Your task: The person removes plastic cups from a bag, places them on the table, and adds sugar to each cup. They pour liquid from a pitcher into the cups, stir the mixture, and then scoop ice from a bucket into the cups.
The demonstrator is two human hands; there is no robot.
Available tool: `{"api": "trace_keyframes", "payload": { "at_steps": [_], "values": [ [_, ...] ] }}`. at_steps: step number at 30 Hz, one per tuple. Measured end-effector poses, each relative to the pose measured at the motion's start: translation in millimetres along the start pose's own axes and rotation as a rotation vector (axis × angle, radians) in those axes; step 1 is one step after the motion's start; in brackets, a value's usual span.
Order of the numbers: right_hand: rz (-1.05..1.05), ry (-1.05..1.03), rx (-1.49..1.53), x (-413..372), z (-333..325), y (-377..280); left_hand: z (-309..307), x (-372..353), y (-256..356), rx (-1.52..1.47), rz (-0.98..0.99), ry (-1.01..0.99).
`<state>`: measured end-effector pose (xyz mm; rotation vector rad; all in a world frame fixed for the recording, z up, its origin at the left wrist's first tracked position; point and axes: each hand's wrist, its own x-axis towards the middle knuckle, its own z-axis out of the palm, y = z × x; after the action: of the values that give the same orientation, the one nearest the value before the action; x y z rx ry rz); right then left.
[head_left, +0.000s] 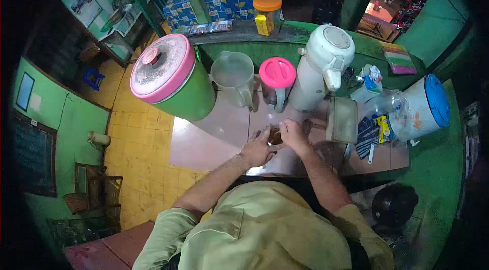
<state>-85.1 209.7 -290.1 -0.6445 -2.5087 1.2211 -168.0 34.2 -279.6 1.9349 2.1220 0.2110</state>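
Fingers of the left hand [257, 150] curve around the near left side of a small, round, glass-like vessel with brown contents [275, 136], parted moderately wide, the thumb along the edge nearest the body; they appear to steady it. Those of the right hand [292, 133] are curled in close together at the vessel's right edge; whether a thin handle lies between them, I cannot tell. Judged from this pose, one hand braces while the other works at the top, and any move of the right calls for a firm left hold and a level vessel, so that the contents do not slop. The vessel lies between the two hands, low on the pale pink tiled counter [204, 142], much of its wall hidden by fingers. Beyond the hands stand a clear pitcher with a bright pink lid [277, 72] and, to its left, a cloudy open plastic jug [232, 73]; farther left is a green drum-shaped cooler with a pink-rimmed lid [196, 94]. A white pump thermos [310, 84] rises just right of the pink-lidded pitcher. A clear rectangular container [343, 119] sits to the right of the right hand, apart from it, with a dark striped cloth [365, 140] and a yellow packet [383, 128] farther right.
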Motion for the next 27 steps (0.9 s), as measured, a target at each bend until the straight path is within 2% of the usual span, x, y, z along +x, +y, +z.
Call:
{"api": "trace_keyframes", "payload": {
  "at_steps": [2, 3, 5, 7, 9, 11, 13, 14, 18, 20, 21, 23, 24, 26, 27],
  "values": [
    [-0.007, -0.040, -0.240, -3.0, -6.9, -8.0, -4.9, -0.1, 1.1, 0.000, -0.014, 0.018],
    [-0.008, -0.040, -0.239, -2.7, -4.9, -7.7, -7.3, -0.8, 1.7, -0.019, -0.021, -0.020],
    [0.050, 0.073, 0.002, -1.4, 1.6, 0.6, -5.8, -1.0, 1.2, -0.037, -0.021, -0.059],
    [0.010, 0.026, -0.067, 0.7, 1.6, 8.9, -1.4, 0.1, -0.5, -0.022, 0.017, 0.048],
    [-0.031, -0.022, -0.130, 0.9, 4.1, 14.5, -1.1, -1.1, 0.3, -0.016, -0.002, 0.028],
    [-0.020, 0.107, -0.002, -0.8, 0.0, 6.7, 4.7, -3.4, -0.7, -0.010, -0.020, 0.006],
    [-0.010, 0.070, -0.086, -6.2, -8.6, -6.2, 8.8, -0.3, -3.7, -0.034, 0.015, 0.078],
    [0.010, 0.029, -0.165, -8.9, -10.7, -11.9, 1.7, 0.1, -1.2, -0.035, 0.000, 0.009],
    [-0.002, 0.141, -0.018, -3.2, -4.3, 3.9, 5.6, 1.1, -2.1, -0.004, 0.003, 0.034],
    [-0.022, -0.010, -0.186, -3.5, -11.5, 1.5, -2.0, 0.0, 3.6, 0.045, -0.048, -0.045],
    [-0.022, -0.010, -0.185, -1.5, -6.5, 7.9, -4.1, -0.5, 4.2, 0.045, -0.048, -0.045],
    [0.023, 0.163, -0.046, 3.9, 1.9, 13.0, -6.7, -0.2, 4.7, -0.013, -0.052, -0.053],
    [0.022, 0.162, -0.048, 2.6, 0.7, 18.1, -7.7, -0.2, 5.2, -0.015, -0.053, -0.051],
    [0.036, -0.090, -0.213, -2.3, -18.1, -9.8, -9.5, -1.5, 5.1, -0.028, -0.035, -0.029],
    [0.037, -0.091, -0.211, -1.9, -14.6, -7.8, -10.6, -1.9, 4.9, -0.028, -0.036, -0.031]
  ]
}}
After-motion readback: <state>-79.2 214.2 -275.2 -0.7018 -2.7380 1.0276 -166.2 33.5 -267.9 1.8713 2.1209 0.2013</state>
